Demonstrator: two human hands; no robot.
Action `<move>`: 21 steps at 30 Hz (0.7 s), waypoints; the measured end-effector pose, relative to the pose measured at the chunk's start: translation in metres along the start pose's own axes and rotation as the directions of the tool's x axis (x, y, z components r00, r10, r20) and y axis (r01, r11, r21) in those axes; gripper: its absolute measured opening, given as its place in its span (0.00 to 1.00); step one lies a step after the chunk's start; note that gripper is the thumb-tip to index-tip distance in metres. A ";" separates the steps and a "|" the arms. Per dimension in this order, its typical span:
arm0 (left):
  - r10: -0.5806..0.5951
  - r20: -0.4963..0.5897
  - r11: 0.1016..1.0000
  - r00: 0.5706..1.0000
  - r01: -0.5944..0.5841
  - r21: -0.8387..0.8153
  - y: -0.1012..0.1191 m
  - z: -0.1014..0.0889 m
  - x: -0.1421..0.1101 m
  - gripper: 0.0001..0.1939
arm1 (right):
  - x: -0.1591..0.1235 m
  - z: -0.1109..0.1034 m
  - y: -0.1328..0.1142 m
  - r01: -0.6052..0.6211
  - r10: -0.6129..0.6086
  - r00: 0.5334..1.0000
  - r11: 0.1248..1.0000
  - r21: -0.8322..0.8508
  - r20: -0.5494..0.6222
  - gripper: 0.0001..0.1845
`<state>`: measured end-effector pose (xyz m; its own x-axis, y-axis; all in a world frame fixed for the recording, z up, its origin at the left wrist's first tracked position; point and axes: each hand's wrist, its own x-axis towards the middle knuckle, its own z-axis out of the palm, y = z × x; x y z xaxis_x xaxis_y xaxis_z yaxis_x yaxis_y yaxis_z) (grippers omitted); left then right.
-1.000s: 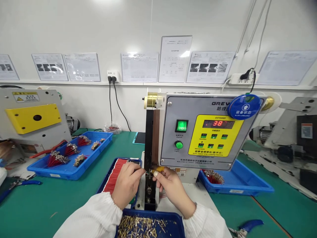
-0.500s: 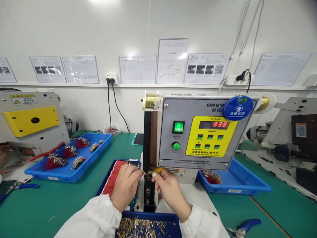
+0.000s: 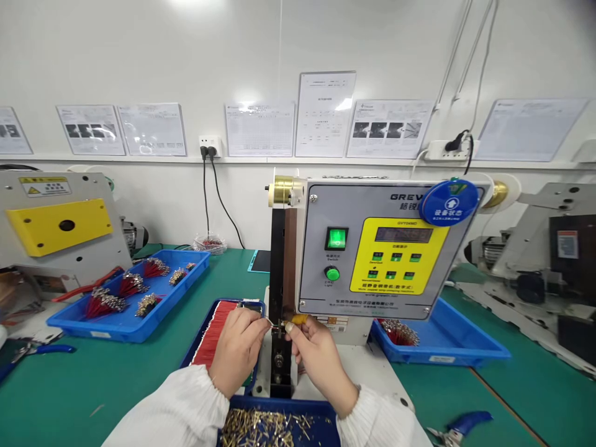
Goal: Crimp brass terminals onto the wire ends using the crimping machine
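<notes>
My left hand [image 3: 236,347] is closed in a pinch on a thin pale wire [image 3: 269,321], whose end points at the black crimping head [image 3: 278,338] of the machine. On the other side of that head, my right hand [image 3: 319,360] is closed, thumb against forefinger. Something yellow [image 3: 299,318] shows at its fingertips; whether it is a finger cover or a held part, I cannot tell. The small piece between the two hands is partly hidden. Beneath my left hand lies a dark blue tray with red wires [image 3: 215,335]. The crimping machine [image 3: 344,198] stands directly ahead.
A blue tray of small brass pieces [image 3: 261,428] sits in front. Blue trays with wire bundles stand left [image 3: 130,329] and right [image 3: 465,357]. Blue-handled pliers [image 3: 468,425] lie at the lower right, cutters [image 3: 44,349] at the left. Another machine [image 3: 60,226] stands left.
The red number 838 on the machine's display no longer shows. Both hands stay in nearly the same place.
</notes>
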<state>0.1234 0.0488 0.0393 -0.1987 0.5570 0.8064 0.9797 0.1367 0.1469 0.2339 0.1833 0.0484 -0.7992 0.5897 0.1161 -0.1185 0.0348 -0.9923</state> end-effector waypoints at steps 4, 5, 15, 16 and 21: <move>0.008 -0.002 1.000 1.000 -0.008 -0.002 0.000 0.001 0.000 0.06 | 0.000 0.000 0.000 -0.003 0.003 1.000 1.000 0.009 -0.004 0.19; 0.008 -0.003 1.000 1.000 -0.008 -0.002 0.000 0.001 0.000 0.06 | 0.001 0.000 0.001 -0.003 0.003 1.000 1.000 0.009 -0.002 0.19; 0.010 -0.004 1.000 1.000 -0.010 -0.003 0.000 0.001 0.000 0.06 | 0.000 0.000 0.002 -0.007 0.007 1.000 1.000 -0.002 0.002 0.17; 0.010 -0.004 1.000 1.000 -0.010 0.001 0.000 0.001 0.000 0.06 | 0.000 0.000 0.002 -0.008 0.008 1.000 1.000 0.001 0.001 0.17; 0.030 -0.025 0.999 0.999 -0.029 0.018 0.000 -0.001 -0.001 0.12 | 0.000 0.000 0.003 0.007 -0.007 1.000 1.000 0.000 0.002 0.16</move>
<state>0.1236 0.0479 0.0392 -0.1689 0.5406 0.8242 0.9843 0.1353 0.1129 0.2331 0.1831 0.0460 -0.7998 0.5875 0.1231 -0.1239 0.0389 -0.9915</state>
